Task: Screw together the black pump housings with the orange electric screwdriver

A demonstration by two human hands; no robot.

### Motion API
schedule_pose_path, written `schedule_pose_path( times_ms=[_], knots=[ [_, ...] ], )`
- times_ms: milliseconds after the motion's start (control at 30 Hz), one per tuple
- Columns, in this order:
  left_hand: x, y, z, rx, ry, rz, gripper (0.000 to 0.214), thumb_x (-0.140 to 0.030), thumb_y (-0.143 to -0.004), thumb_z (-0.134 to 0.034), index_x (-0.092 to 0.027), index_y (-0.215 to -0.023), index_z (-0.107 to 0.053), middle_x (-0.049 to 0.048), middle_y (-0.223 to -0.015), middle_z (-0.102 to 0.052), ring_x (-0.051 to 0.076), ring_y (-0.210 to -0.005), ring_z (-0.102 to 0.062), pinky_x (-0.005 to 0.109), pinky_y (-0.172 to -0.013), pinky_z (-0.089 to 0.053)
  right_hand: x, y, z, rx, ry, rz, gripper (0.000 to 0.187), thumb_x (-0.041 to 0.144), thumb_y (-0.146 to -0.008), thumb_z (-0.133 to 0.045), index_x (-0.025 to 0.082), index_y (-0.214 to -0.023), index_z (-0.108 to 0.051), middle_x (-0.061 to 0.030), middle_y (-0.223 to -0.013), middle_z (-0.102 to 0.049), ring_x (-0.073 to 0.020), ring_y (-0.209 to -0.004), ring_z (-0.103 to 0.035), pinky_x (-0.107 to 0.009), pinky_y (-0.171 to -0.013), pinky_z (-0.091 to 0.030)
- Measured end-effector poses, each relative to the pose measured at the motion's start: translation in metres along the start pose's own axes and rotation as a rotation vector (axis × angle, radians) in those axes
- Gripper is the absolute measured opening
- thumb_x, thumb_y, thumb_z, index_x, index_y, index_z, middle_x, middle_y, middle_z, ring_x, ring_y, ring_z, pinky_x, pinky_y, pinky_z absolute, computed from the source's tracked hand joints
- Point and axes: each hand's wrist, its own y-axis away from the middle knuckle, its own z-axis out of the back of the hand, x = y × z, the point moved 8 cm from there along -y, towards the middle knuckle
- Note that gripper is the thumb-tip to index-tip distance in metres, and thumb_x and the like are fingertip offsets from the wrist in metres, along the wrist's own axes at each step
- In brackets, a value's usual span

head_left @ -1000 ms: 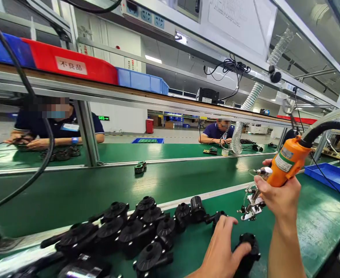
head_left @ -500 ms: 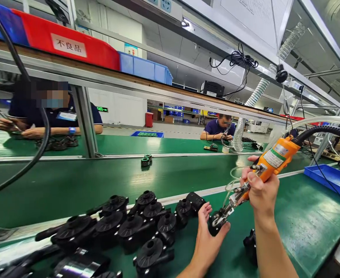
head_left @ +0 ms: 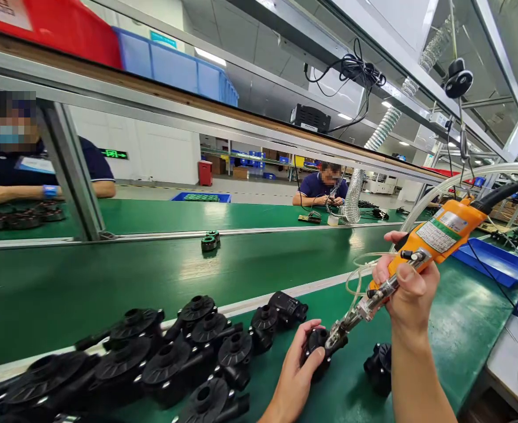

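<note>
Green surface (head_left: 461, 335) carried the black pump housing (head_left: 315, 339), clasped by the left hand (head_left: 294, 370), while the right hand (head_left: 411, 294), above and to its right, gripped the orange driver (head_left: 439, 235), long axis slanting down-left, tip at the housing.

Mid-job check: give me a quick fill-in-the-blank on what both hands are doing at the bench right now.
1. The right hand grips an ____ power screwdriver.
2. The left hand steadies a ____ pump part under the tool's tip.
3. The work surface is ____.
4. The tray at the far right is ____.
Missing words: orange; black; green; blue.
</note>
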Motion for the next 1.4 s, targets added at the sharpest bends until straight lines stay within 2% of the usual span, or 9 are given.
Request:
schedule_pose_path(
  times_ms=[133,233,400,500,767,1033,1167,1300,1400],
  knots=[
    [0.002,-0.001,-0.001,0.005,-0.180,0.003,0.055,-0.060,-0.091,-0.065,-0.025,-0.134,-0.061,0.0059,-0.116,-0.071,0.028,-0.101,-0.065,0.039,-0.096,-0.050,-0.003,-0.004,0.005,-0.040,0.037,0.024,0.029,0.030,-0.074,-0.077,0.019,-0.101,-0.072,-0.0027,-0.087,-0.067,-0.0081,-0.046,-0.050,-0.024,-0.041,-0.041],
    [-0.001,-0.001,-0.001,-0.011,-0.226,-0.001,0.053,-0.061,-0.091,-0.064,-0.024,-0.129,-0.063,0.0056,-0.109,-0.073,0.027,-0.094,-0.065,0.037,-0.091,-0.052,-0.016,-0.007,0.004,-0.067,0.074,-0.010,0.034,0.027,-0.071,-0.081,0.019,-0.102,-0.070,-0.0038,-0.095,-0.069,-0.0079,-0.051,-0.051,-0.024,-0.044,-0.045],
    [-0.005,-0.001,0.000,-0.043,-0.218,-0.006,0.054,-0.059,-0.090,-0.065,-0.023,-0.131,-0.062,0.0099,-0.128,-0.074,0.031,-0.112,-0.067,0.039,-0.098,-0.053,-0.036,-0.010,0.000,-0.082,0.113,-0.072,0.044,0.031,-0.067,-0.085,0.018,-0.105,-0.068,-0.0021,-0.089,-0.069,-0.0105,-0.056,-0.056,-0.025,-0.050,-0.052],
    [-0.005,-0.001,0.000,-0.047,-0.223,0.004,0.054,-0.059,-0.090,-0.064,-0.023,-0.131,-0.062,0.0099,-0.130,-0.073,0.032,-0.116,-0.067,0.040,-0.103,-0.052,-0.040,-0.011,0.000,-0.081,0.125,-0.098,0.047,0.034,-0.066,-0.087,0.018,-0.106,-0.068,-0.0017,-0.089,-0.069,-0.0110,-0.058,-0.057,-0.025,-0.052,-0.053],
    [-0.006,0.000,-0.004,-0.029,-0.212,0.008,0.056,-0.060,-0.091,-0.063,-0.022,-0.132,-0.061,0.0119,-0.133,-0.071,0.034,-0.122,-0.065,0.042,-0.105,-0.052,-0.032,-0.009,-0.003,-0.072,0.171,-0.090,0.049,0.038,-0.063,-0.088,0.019,-0.104,-0.067,0.0019,-0.078,-0.065,-0.0115,-0.057,-0.054,-0.025,-0.050,-0.053],
    [-0.001,0.001,-0.005,-0.021,-0.207,0.032,0.056,-0.056,-0.092,-0.061,-0.022,-0.136,-0.057,0.0123,-0.142,-0.068,0.035,-0.132,-0.060,0.043,-0.110,-0.048,-0.029,-0.004,-0.007,-0.074,0.176,-0.086,0.047,0.033,-0.061,-0.088,0.019,-0.102,-0.069,0.0002,-0.085,-0.068,-0.0104,-0.058,-0.056,-0.025,-0.051,-0.055],
    [-0.003,0.001,-0.004,-0.033,-0.196,0.020,0.052,-0.055,-0.093,-0.062,-0.023,-0.134,-0.058,0.0109,-0.138,-0.070,0.034,-0.127,-0.063,0.042,-0.109,-0.049,-0.027,-0.003,-0.006,-0.080,0.176,-0.084,0.044,0.033,-0.065,-0.084,0.019,-0.103,-0.069,0.0009,-0.082,-0.067,-0.0094,-0.056,-0.053,-0.024,-0.048,-0.053],
    [-0.005,0.001,-0.005,-0.026,-0.215,-0.005,0.048,-0.054,-0.094,-0.062,-0.024,-0.131,-0.060,0.0075,-0.125,-0.073,0.031,-0.112,-0.066,0.039,-0.098,-0.053,-0.024,-0.002,-0.006,-0.066,0.142,-0.073,0.042,0.033,-0.068,-0.081,0.020,-0.106,-0.067,-0.0004,-0.086,-0.067,-0.0103,-0.057,-0.054,-0.025,-0.048,-0.054],
    [-0.004,0.000,-0.004,-0.032,-0.208,-0.009,0.047,-0.054,-0.094,-0.063,-0.024,-0.130,-0.060,0.0064,-0.120,-0.074,0.030,-0.108,-0.067,0.037,-0.094,-0.054,-0.025,-0.003,-0.006,-0.060,0.162,-0.079,0.045,0.034,-0.066,-0.083,0.020,-0.105,-0.067,0.0012,-0.080,-0.066,-0.0113,-0.057,-0.056,-0.025,-0.049,-0.054]
  ],
)
